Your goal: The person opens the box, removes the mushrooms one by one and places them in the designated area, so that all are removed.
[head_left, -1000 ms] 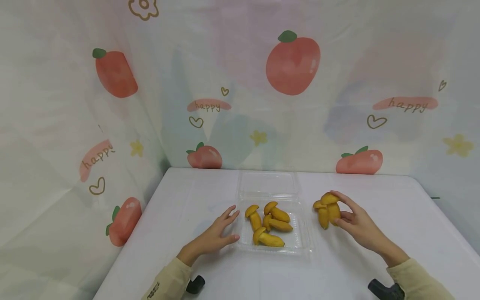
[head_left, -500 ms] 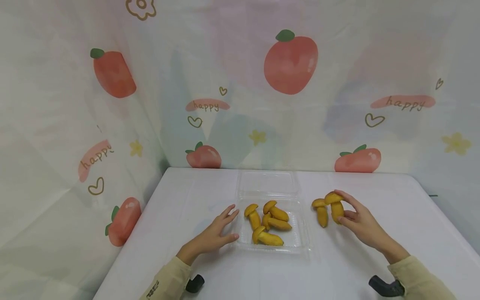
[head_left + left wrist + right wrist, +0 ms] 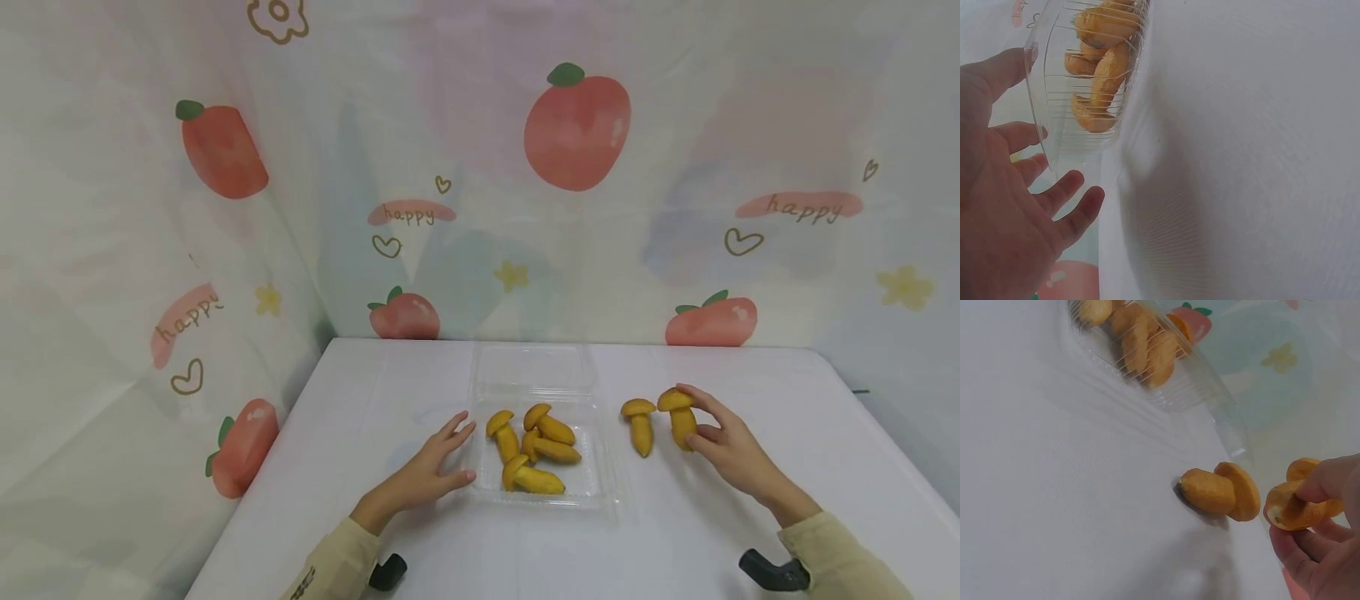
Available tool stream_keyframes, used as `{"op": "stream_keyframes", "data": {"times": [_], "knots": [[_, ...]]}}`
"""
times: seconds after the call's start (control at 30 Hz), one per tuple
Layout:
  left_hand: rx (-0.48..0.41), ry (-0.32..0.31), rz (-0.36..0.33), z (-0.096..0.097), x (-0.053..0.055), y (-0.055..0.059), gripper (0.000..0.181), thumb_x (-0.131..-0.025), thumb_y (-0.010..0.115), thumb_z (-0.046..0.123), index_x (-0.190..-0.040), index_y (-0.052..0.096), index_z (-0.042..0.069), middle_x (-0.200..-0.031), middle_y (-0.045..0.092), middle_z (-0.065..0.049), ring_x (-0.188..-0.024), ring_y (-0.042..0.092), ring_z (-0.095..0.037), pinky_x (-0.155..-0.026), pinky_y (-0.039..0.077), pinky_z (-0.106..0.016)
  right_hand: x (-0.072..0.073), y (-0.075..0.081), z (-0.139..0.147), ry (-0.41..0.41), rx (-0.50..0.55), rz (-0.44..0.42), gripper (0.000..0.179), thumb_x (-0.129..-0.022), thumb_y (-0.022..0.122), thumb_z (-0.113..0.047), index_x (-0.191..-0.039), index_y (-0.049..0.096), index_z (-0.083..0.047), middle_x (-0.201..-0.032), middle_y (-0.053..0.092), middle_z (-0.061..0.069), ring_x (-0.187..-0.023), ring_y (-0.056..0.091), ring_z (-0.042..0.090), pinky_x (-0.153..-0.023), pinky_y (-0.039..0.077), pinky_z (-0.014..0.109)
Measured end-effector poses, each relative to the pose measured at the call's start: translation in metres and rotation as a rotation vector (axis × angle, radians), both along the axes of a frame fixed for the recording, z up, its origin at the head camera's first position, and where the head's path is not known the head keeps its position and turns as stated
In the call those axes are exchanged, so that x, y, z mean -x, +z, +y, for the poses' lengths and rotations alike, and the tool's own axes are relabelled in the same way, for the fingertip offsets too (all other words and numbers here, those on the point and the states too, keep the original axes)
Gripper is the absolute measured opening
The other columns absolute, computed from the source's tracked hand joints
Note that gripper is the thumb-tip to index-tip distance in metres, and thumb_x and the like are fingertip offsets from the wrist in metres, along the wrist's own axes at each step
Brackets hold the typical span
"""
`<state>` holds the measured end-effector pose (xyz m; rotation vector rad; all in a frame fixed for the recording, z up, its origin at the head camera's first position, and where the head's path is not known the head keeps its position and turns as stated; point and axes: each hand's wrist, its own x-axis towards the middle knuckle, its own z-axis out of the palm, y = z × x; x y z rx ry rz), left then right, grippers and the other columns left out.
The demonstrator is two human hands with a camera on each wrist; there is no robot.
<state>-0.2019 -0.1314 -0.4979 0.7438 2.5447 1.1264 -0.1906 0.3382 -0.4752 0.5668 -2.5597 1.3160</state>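
My right hand (image 3: 731, 454) pinches a yellow mushroom (image 3: 681, 421) between thumb and fingers, cap upward. Just left of it, a second mushroom (image 3: 641, 427) lies on the white table; the right wrist view shows a gap between this lying mushroom (image 3: 1210, 492) and the held mushroom (image 3: 1297, 509). A clear plastic clamshell box (image 3: 611, 492) stands mid-table with its lid folded back. Several mushrooms (image 3: 536, 477) lie inside it. At the box's left side is my left hand (image 3: 420, 477), fingers spread and thumb at the rim (image 3: 1038, 106), holding nothing.
The transparent lid (image 3: 534, 367) lies flat behind the box, toward the back wall. A printed cloth (image 3: 480, 167) with fruit pictures hangs behind and to the left of the table (image 3: 555, 558). Black devices sit under both wrists.
My right hand has moved a little to the right with the held mushroom, drawing it apart from the lying one. The left hand keeps its place at the box.
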Motion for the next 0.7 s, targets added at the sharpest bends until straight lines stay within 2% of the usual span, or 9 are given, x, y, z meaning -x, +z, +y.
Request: {"op": "stream_keyframes", "data": {"times": [0.1, 0.2, 0.33, 0.47, 0.7], "knots": [[-0.009, 0.004, -0.005, 0.0, -0.001, 0.001, 0.074, -0.099, 0.064, 0.032, -0.16, 0.029, 0.011, -0.172, 0.01, -0.007, -0.154, 0.026, -0.039, -0.119, 0.027, -0.067, 0.001, -0.002, 0.003, -0.02, -0.006, -0.025, 0.065, -0.093, 0.058, 0.011, -0.154, 0.035, 0.001, -0.143, 0.036, -0.025, -0.117, 0.039, -0.015, -0.083, 0.051, 0.006], [-0.011, 0.002, -0.009, 0.0, -0.002, 0.002, 0.074, -0.099, 0.065, 0.032, -0.16, 0.029, 0.011, -0.172, 0.01, -0.007, -0.153, 0.027, -0.039, -0.119, 0.028, -0.067, 0.002, -0.003, 0.006, -0.038, -0.014, -0.043, 0.065, -0.094, 0.059, 0.01, -0.154, 0.035, 0.0, -0.144, 0.039, -0.018, -0.115, 0.039, -0.015, -0.082, 0.049, 0.004], [-0.009, -0.006, -0.002, 0.0, -0.001, 0.002, 0.074, -0.099, 0.064, 0.032, -0.16, 0.029, 0.01, -0.172, 0.01, -0.008, -0.153, 0.027, -0.039, -0.118, 0.028, -0.067, 0.005, -0.005, 0.008, -0.053, -0.023, -0.05, 0.066, -0.092, 0.059, 0.011, -0.153, 0.035, 0.002, -0.144, 0.045, 0.004, -0.113, 0.04, -0.016, -0.082, 0.049, 0.004], [-0.006, -0.004, -0.001, 0.0, 0.001, 0.001, 0.074, -0.099, 0.064, 0.032, -0.16, 0.029, 0.011, -0.172, 0.01, -0.009, -0.154, 0.026, -0.039, -0.119, 0.028, -0.067, 0.008, -0.006, 0.01, -0.071, -0.025, -0.068, 0.067, -0.092, 0.061, 0.01, -0.153, 0.034, 0.003, -0.143, 0.043, 0.026, -0.111, 0.039, -0.019, -0.083, 0.046, 0.001], [-0.008, 0.0, 0.001, 0.0, 0.001, 0.0, 0.074, -0.099, 0.065, 0.032, -0.16, 0.03, 0.01, -0.172, 0.011, -0.009, -0.153, 0.028, -0.038, -0.118, 0.029, -0.066, 0.015, -0.013, 0.015, -0.088, -0.033, -0.126, 0.071, -0.091, 0.063, 0.009, -0.155, 0.032, 0.002, -0.146, 0.042, 0.031, -0.108, 0.037, -0.023, -0.082, 0.046, 0.0]]}}
